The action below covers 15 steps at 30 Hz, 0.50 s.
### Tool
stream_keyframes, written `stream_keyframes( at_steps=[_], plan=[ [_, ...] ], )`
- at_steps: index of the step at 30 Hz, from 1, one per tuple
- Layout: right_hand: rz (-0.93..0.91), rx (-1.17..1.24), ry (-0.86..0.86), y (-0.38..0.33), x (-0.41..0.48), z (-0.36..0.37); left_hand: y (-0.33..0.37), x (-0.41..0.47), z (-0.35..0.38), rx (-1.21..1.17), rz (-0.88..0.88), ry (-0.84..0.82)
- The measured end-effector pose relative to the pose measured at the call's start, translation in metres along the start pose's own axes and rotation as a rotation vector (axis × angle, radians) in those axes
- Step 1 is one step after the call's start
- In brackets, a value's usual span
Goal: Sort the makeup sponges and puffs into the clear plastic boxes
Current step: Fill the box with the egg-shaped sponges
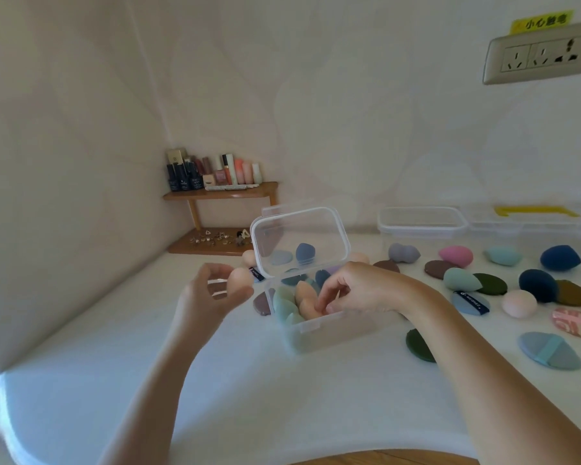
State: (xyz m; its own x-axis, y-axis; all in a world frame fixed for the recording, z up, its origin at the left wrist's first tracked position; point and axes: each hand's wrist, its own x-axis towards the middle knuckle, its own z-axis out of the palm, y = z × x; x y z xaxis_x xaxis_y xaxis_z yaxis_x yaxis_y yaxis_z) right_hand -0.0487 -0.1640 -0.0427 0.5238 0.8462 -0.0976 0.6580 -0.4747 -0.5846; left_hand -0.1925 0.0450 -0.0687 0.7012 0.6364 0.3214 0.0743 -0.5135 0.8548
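A clear plastic box (319, 333) stands mid-table with its hinged lid (299, 241) raised; green, peach and blue sponges fill it. My right hand (353, 290) reaches into the box, its fingertips pressing a peach sponge (307, 305) among the others. My left hand (212, 292) hovers left of the box, its fingers curled round another peach egg sponge (240, 278). Loose sponges and flat puffs lie on the table to the right, among them a mint sponge (457, 279), a pink sponge (455, 256) and a dark blue sponge (560, 258).
Two more clear boxes (421, 221) stand at the back right by the wall. A wooden corner shelf (220, 194) with cosmetic bottles and small jewellery sits at the back left. A grey-blue puff (549, 350) and a dark green puff (418, 345) lie near my right forearm.
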Motion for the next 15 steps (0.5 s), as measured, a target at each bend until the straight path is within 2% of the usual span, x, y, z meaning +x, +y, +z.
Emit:
stream_keyframes(
  at_steps=[4,7,12,15],
  plan=[
    [0.058,-0.032,0.035,0.003,0.005,0.004,0.038,-0.011,0.022,-0.156,0.107,-0.343],
    [0.075,0.034,0.001,0.005,0.011,0.007,0.053,-0.011,0.036,-0.098,0.157,-0.547],
    [0.104,0.007,0.026,0.017,0.02,0.009,0.059,-0.003,0.044,0.083,0.105,-0.607],
    [0.034,-0.153,0.031,0.016,0.023,0.008,0.056,0.001,0.042,0.165,0.078,-0.743]
  ],
)
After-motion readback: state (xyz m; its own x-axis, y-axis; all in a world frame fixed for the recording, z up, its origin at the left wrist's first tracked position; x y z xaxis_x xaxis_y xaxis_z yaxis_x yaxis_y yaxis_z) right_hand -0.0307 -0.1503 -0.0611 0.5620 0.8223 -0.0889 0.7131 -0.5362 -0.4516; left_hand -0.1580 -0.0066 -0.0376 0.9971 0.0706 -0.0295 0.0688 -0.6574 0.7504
